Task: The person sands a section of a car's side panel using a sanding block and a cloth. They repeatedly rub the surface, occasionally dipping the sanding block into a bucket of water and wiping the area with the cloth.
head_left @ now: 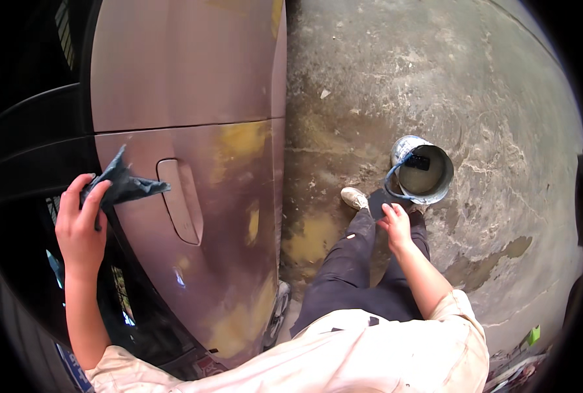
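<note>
My left hand [85, 223], up by the car's window edge, grips a crumpled dark blue-green rag [131, 187] between thumb and fingers. The rag's folded end hangs beside the door handle [181, 203]. Dull pinkish-brown paint with yellowish filler patches covers the car door [144, 152]. On the other side, my right hand [396, 226] is lowered in front of my legs and pinches a flat dark sheet, apparently sandpaper [378, 204]. Just beyond it stands a paint-spattered bucket [440, 194] with a blue handle; a dark object [419, 162] shows inside.
The car fills the left side, its dark window glass [33, 150] next to my left arm. Stained, wet concrete floor [501, 131] stretches to the right. My shoe [355, 198] is close to the bucket. A bright green object [533, 335] lies among clutter at the lower right.
</note>
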A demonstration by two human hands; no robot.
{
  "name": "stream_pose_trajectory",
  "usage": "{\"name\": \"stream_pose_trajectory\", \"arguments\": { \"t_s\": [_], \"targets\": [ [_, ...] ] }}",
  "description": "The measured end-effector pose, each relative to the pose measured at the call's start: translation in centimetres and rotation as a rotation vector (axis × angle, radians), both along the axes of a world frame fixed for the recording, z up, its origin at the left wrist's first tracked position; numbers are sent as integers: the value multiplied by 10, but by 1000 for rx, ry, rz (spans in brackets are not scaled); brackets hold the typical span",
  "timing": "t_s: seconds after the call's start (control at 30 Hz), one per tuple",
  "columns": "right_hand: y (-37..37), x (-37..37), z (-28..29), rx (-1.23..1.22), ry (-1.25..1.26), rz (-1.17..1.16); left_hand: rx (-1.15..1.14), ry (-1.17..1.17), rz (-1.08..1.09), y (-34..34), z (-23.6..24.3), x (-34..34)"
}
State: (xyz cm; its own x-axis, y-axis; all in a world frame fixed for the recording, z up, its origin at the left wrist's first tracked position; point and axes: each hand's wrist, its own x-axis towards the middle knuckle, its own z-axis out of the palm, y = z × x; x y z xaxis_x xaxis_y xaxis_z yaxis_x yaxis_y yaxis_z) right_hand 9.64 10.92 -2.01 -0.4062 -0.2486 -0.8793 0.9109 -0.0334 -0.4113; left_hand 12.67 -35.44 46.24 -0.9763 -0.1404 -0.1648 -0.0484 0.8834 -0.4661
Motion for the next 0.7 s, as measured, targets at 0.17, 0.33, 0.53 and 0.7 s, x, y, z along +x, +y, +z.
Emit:
{"name": "stream_pose_trajectory", "arguments": {
  "t_s": [0.17,0.33,0.53,0.7],
  "targets": [
    [-82,21,19,-124,30,19,-141,-179,-285,-50,-15,-2],
    [-135,39,10,-124,96,88,-48,-316,-299,-63,-30,-10],
    [-208,39,13,-176,105,33,-21,-385,-263,-61,-40,-18],
    [-275,30,7,-97,275,3,-99,-304,-364,-77,-53,-20]
  ]
}}
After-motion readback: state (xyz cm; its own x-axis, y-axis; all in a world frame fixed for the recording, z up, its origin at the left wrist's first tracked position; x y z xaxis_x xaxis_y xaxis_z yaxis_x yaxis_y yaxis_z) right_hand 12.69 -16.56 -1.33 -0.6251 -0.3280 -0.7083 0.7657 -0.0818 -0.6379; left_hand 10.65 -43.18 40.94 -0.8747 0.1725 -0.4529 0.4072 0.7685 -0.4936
